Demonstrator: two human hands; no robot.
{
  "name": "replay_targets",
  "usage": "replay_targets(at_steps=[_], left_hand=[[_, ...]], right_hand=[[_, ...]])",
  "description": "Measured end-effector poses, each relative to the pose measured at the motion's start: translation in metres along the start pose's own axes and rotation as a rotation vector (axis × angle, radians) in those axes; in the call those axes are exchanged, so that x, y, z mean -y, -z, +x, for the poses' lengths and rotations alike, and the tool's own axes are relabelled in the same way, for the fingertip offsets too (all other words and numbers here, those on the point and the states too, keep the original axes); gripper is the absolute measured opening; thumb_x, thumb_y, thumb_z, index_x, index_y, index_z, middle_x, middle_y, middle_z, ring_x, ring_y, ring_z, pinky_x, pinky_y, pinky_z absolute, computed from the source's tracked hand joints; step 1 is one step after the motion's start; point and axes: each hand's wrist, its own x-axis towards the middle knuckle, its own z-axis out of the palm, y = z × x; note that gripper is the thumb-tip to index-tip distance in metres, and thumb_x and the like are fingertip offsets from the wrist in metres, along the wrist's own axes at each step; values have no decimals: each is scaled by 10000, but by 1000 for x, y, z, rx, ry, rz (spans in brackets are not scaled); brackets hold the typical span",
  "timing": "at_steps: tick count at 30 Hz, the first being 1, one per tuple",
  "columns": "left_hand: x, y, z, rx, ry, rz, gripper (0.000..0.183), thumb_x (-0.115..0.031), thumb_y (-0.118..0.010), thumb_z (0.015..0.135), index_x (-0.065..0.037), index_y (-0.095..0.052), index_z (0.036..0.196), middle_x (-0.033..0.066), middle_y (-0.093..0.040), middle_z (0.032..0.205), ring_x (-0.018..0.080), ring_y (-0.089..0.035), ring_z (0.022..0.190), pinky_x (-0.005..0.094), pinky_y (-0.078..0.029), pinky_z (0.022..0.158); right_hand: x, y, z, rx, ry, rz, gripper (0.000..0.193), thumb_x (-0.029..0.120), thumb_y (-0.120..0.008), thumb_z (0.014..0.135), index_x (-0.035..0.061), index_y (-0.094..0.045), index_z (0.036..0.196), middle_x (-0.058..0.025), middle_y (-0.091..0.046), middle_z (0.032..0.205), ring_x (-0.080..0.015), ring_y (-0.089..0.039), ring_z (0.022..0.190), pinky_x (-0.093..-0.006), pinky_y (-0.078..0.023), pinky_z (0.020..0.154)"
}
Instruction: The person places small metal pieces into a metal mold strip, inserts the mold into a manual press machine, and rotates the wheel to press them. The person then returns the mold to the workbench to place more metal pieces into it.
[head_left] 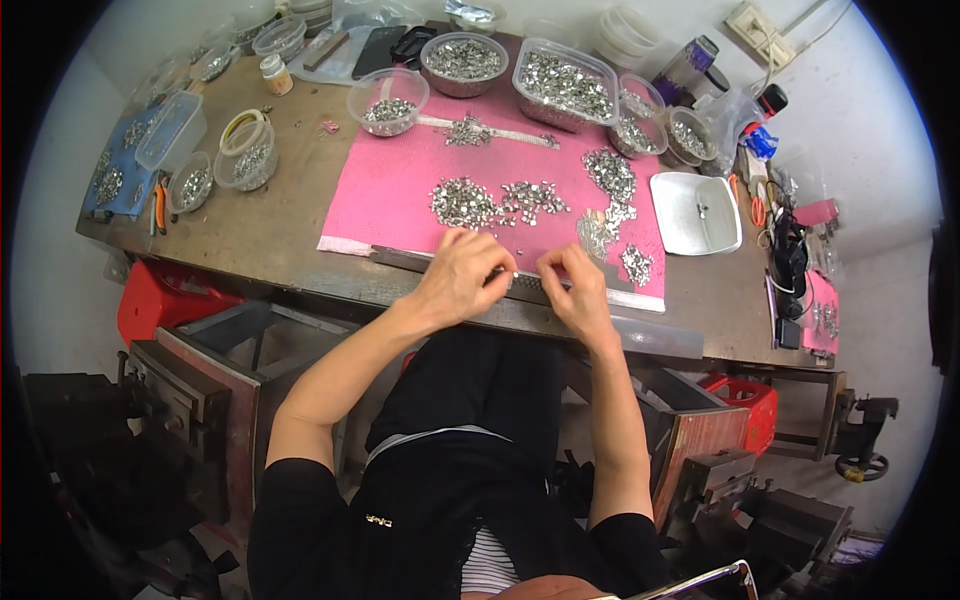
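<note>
My left hand (458,275) is at the front edge of the pink cloth (375,195), thumb and forefinger pinched on a tiny shiny metal piece (514,275). Close by on the right, my right hand (578,290) has its fingertips pinched together; what they hold, if anything, is hidden. Under both hands runs a long dark metal strip (400,259), with a perforated-looking stretch (528,282) between them. Just beyond lie a heap of small silvery metal pieces (463,204) and a looser scatter (535,202). More such pieces (610,175) are piled to the right, beside a small group (636,264).
Tubs of metal pieces (465,62) and a rectangular container (566,85) line the far side. A white tray (690,235) stands right of the cloth. Orange-handled pliers (159,207) lie at left. Below the table are red stools (150,300) and vises (175,400).
</note>
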Motion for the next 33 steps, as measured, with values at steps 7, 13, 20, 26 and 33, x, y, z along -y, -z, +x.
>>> replay_targets(at_steps=[7, 13, 20, 26, 33], left_hand=[[-7, -15, -3, -18, -59, 34, 103, -114, -720, 819, -73, -664, 896, 55, -591, 905, 246, -577, 887, 411, -406, 914], [-2, -13, -3, 25, -51, -20, 153, -64, -729, 803, -70, -691, 951, 55, -609, 912, 252, -576, 875, 405, -425, 903], [-5, -21, -6, -63, -35, -35, 205, -116, -768, 830, -79, -721, 1026, 55, -628, 941, 269, -584, 942, 438, -413, 970], [-13, -34, -10, -147, 28, 184, 331, -297, -801, 821, -121, -692, 1079, 55, -582, 1014, 258, -553, 1025, 517, -370, 1044], [15, -1, 2, -36, 125, 417, 570, -359, -601, 1002, -81, -497, 1488, 90, -447, 1583, 453, -291, 1485, 708, -185, 1158]], right_hand=[[4, -16, -24, -98, 188, -179, 185, -23, -739, 795, 45, -633, 930, -94, -639, 937, -296, -597, 856, -401, -458, 764], [5, -14, -23, -64, 236, -223, 199, -20, -745, 787, 57, -649, 943, -75, -639, 950, -286, -587, 856, -409, -449, 756], [1, -10, -24, -106, 198, -133, 158, -19, -729, 840, 47, -686, 977, -85, -678, 939, -289, -630, 844, -386, -467, 751], [5, -10, -5, -174, 160, -190, 145, -18, -707, 855, 44, -680, 983, -90, -636, 865, -294, -607, 788, -397, -453, 732], [-3, -29, 40, -36, 234, -331, 250, 36, -686, 872, 79, -727, 1115, -118, -579, 895, -308, -572, 862, -431, -466, 764]])
